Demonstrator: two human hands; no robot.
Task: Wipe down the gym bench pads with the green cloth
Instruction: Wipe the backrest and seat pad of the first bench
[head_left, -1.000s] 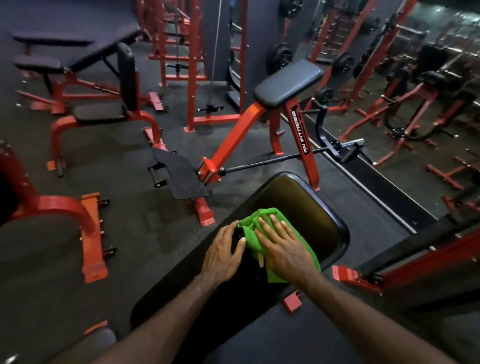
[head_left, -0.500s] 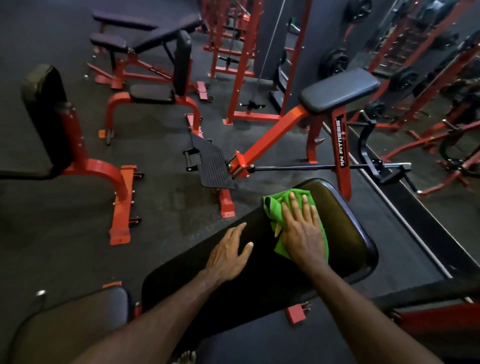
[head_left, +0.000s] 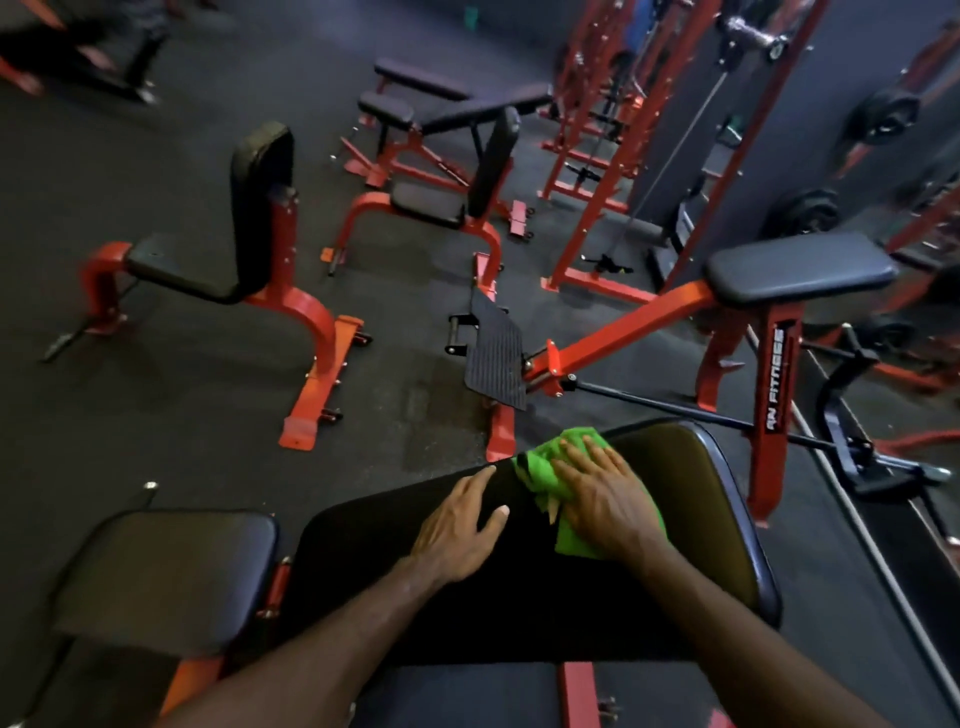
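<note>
While the right hand presses one green cloth flat-fingered near the bench pad's far edge, the left hand rests released beside it; two hands.

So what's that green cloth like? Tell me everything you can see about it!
The green cloth is bright lime green and looks soft, like a thin towel. It is crumpled and folded, not spread flat. It lies on the far part of the black bench pad, near its left edge. The right hand presses flat on top of it with straight fingers, hiding its middle, so green peeks out ahead of the fingertips and beside the wrist. The left hand rests on the pad beside it, apparently not touching it.
</note>
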